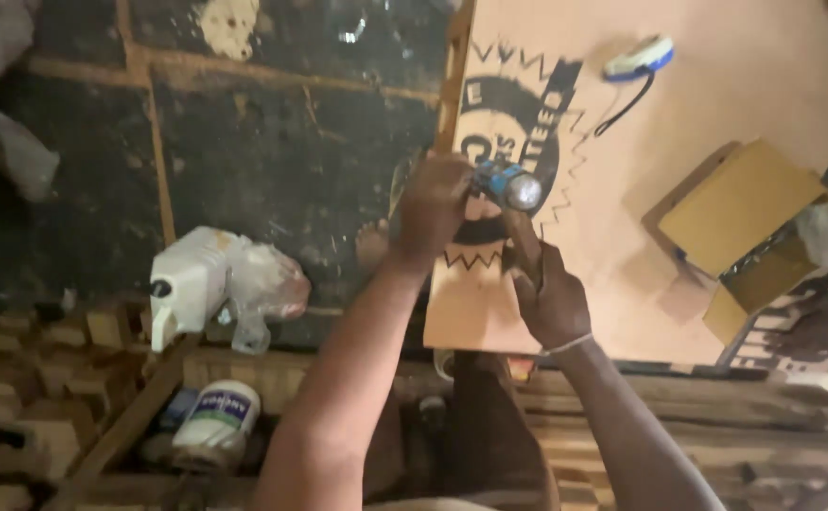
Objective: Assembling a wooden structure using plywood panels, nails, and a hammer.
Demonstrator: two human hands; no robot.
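Note:
My left hand [430, 210] is closed around a small blue and silver flashlight [508, 185], its lens pointing up toward the camera. My right hand [551, 295] grips a thin dark stick-like tool that points up toward the flashlight; what it is I cannot tell. Both hands hover over the near left corner of a tan board [745, 85] with a black round printed design [518, 123].
A white and blue tape measure [637, 60] with a black cord lies on the board. Open cardboard boxes [740, 203] sit at right. A white plastic jug [215, 279], a white jar [217, 421] and wood blocks [35, 378] are at left, above a dark tiled floor [272, 151].

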